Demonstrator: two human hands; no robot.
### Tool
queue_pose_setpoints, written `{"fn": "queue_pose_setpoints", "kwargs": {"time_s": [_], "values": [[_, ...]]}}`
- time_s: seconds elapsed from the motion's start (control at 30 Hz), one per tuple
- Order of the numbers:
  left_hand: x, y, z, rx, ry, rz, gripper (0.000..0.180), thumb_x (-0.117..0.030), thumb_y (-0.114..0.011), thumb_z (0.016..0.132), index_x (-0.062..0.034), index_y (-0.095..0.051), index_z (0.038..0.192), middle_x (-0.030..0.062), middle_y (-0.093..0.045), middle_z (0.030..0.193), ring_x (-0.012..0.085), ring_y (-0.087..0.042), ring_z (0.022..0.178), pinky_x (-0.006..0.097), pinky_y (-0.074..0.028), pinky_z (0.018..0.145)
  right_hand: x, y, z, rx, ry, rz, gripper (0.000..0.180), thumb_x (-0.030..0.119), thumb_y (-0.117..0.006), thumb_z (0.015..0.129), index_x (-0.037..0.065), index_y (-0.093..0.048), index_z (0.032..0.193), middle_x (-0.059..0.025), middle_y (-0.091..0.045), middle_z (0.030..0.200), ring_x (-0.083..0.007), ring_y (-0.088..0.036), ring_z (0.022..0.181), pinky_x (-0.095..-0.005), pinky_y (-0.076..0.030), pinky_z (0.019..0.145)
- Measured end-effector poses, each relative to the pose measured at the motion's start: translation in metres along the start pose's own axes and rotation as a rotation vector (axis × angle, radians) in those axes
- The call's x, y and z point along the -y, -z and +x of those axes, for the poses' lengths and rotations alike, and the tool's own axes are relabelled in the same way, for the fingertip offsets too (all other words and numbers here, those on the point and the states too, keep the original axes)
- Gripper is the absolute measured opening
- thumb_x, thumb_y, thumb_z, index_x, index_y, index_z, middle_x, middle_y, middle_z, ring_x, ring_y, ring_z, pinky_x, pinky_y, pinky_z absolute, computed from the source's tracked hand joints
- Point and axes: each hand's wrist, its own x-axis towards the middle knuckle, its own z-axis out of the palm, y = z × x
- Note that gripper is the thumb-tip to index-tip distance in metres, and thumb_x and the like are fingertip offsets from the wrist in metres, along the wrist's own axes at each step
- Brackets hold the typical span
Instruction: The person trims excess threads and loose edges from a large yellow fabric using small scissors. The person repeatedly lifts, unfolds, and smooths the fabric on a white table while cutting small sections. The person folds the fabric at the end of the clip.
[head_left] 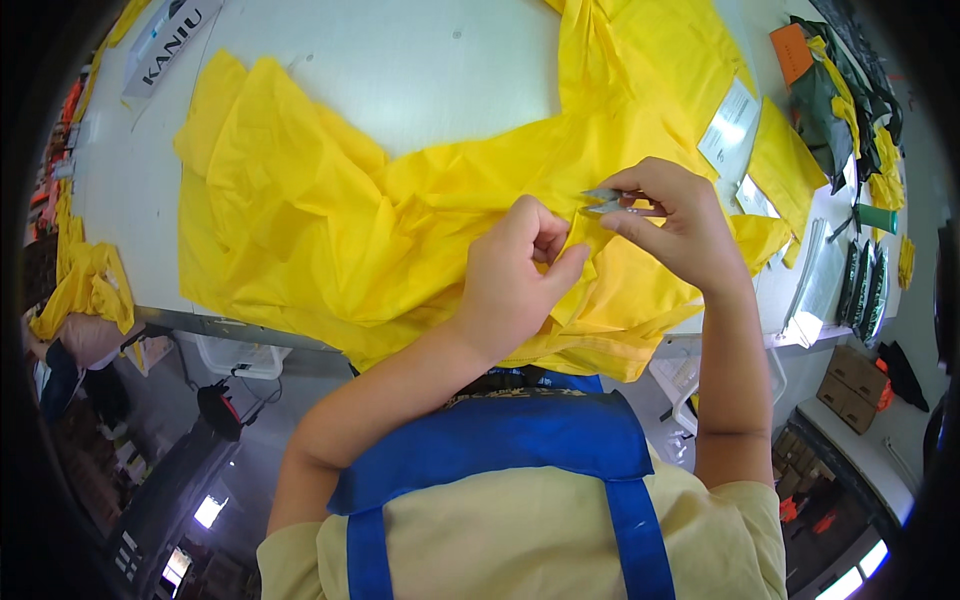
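A large yellow garment lies in folds across the white table and hangs over its front edge. My left hand pinches a fold of its cloth between thumb and fingers, near the middle. Just to the right, my right hand holds a small pair of metal thread snips. The blades point left and stand a little apart, close to the pinched fold. Whether they touch the cloth or a thread, I cannot tell.
Printed paper sheets lie on yellow cloth at the right. Beyond them are an orange card, dark plastic bags and a green object. White plastic baskets sit below the table edge. Another person's yellow cloth shows far left.
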Motion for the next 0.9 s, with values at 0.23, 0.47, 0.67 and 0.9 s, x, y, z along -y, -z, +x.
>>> {"fn": "queue_pose_setpoints", "kwargs": {"time_s": [0.23,0.47,0.67,0.9], "values": [[-0.005,0.002,0.000,0.006,-0.040,0.086,0.022,0.000,-0.069,0.078,-0.0012,-0.049,0.085,0.0039,-0.056,0.075,0.0050,-0.052,0.068,0.021,-0.046,0.061,-0.006,-0.003,0.001,0.049,-0.092,0.174,0.016,0.012,-0.070,0.078,0.001,-0.064,0.088,-0.0025,-0.060,0.078,-0.0101,-0.056,0.069,-0.0225,-0.044,0.061],[-0.006,0.003,0.009,-0.015,0.189,-0.272,0.017,-0.002,-0.064,0.083,-0.0020,-0.050,0.093,0.0005,-0.054,0.079,0.0055,-0.050,0.068,0.020,-0.045,0.062,-0.014,-0.033,-0.046,-0.273,0.022,0.265,0.058,0.027,-0.086,0.061,0.001,-0.049,0.096,-0.0018,-0.045,0.070,-0.0111,-0.042,0.062,-0.0258,-0.040,0.057],[-0.022,-0.001,0.032,0.079,0.400,-0.712,0.010,-0.008,-0.050,0.093,-0.0020,-0.050,0.101,0.0056,-0.057,0.093,0.0100,-0.054,0.077,0.026,-0.047,0.068,-0.001,-0.086,-0.062,-0.448,-0.269,0.363,0.037,0.003,-0.066,0.073,0.000,-0.044,0.103,-0.0056,-0.050,0.090,-0.0136,-0.050,0.079,-0.0246,-0.043,0.071],[-0.016,0.005,0.032,0.326,-0.664,0.665,0.021,-0.001,-0.056,0.078,-0.0072,-0.061,0.098,0.0078,-0.056,0.098,0.0227,-0.056,0.086,0.034,-0.048,0.072,-0.022,-0.039,-0.053,-0.378,-0.430,1.217,0.021,0.003,-0.052,0.084,0.000,-0.058,0.104,-0.0053,-0.061,0.100,-0.0096,-0.057,0.088,-0.0220,-0.045,0.076]]}}
